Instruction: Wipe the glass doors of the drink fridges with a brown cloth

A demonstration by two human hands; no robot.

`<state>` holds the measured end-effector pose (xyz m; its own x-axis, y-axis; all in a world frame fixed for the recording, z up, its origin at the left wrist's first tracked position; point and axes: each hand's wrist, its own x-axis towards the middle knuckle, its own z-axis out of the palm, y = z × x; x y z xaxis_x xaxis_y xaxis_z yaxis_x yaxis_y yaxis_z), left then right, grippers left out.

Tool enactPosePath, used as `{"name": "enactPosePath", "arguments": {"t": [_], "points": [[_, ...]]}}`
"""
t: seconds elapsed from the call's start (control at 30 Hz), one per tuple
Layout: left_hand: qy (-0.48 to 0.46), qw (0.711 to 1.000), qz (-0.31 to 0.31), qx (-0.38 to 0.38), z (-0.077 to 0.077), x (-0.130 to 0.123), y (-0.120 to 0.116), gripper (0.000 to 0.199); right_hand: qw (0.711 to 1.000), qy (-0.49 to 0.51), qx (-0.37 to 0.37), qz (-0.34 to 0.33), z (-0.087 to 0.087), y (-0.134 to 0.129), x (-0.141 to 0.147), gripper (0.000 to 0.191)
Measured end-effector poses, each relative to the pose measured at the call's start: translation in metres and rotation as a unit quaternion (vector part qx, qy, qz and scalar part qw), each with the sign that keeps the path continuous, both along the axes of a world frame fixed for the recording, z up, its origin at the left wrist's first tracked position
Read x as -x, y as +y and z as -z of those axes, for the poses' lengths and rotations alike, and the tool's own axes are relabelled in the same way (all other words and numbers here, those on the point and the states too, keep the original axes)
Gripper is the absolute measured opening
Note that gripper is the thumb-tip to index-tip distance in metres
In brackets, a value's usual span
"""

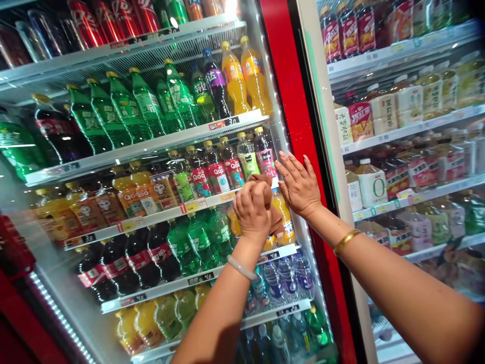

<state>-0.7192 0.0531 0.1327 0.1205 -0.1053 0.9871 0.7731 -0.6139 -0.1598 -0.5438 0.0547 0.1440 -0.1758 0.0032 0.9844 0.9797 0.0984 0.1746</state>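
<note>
My left hand (253,208) is closed around a folded brown cloth (277,222), parts of which stick out above and to the right of the fingers. It is up against the glass door (265,167) of a drinks fridge. Flat beside it, with fingers stretched and slightly spread, my right hand (299,186) rests near the glass edge by the red door frame (293,101). A pale bangle (241,268) circles my left wrist and a gold bangle (346,241) my right. Behind the glass stand Qoo bottles (217,174) and orange soda bottles (233,76).
Green soda bottles (125,106), dark cola bottles (132,258) and red cans (113,20) fill shelves inside. To the right, past a pale upright post (329,126), another fridge holds cartons and bottles (409,108). A red frame (15,253) stands at the left.
</note>
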Motion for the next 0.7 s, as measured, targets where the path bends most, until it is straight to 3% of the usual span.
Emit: {"name": "enactPosePath", "arguments": {"t": [0.1, 0.17, 0.27, 0.33, 0.4, 0.5, 0.57, 0.63, 0.7], "points": [[-0.061, 0.996, 0.014, 0.057, -0.016, -0.006, -0.005, 0.042, 1.000, 0.003, -0.005, 0.002, 0.000, 0.001, 0.000, 0.067], [-0.008, 0.998, 0.018, 0.059, -0.004, -0.013, -0.008, 0.041, 1.000, 0.004, -0.007, 0.004, 0.001, 0.003, -0.001, 0.066], [0.130, 0.991, 0.012, -0.003, 0.027, -0.014, -0.007, 0.037, 1.000, 0.003, -0.005, 0.009, 0.002, 0.007, -0.003, 0.064], [0.149, 0.989, 0.008, -0.025, 0.035, -0.007, -0.004, 0.033, 1.000, 0.002, 0.000, 0.007, 0.002, 0.006, -0.003, 0.064], [0.099, 0.995, -0.003, 0.000, 0.023, 0.002, -0.002, 0.031, 1.000, 0.004, 0.000, 0.001, 0.001, 0.005, -0.002, 0.065], [-0.009, 0.999, 0.006, 0.050, -0.009, 0.007, -0.005, 0.039, 1.000, 0.006, -0.002, -0.004, 0.001, 0.002, 0.000, 0.068], [-0.015, 0.998, 0.027, 0.063, -0.019, 0.003, -0.009, 0.049, 1.000, 0.008, -0.002, -0.005, 0.001, 0.002, 0.000, 0.068], [0.043, 0.996, 0.030, 0.066, -0.009, -0.003, -0.013, 0.057, 1.000, 0.006, -0.004, -0.003, 0.001, 0.003, -0.001, 0.069], [0.114, 0.991, 0.017, 0.061, 0.013, -0.006, -0.014, 0.060, 1.000, 0.004, -0.006, 0.000, 0.002, 0.004, -0.001, 0.069]]}}
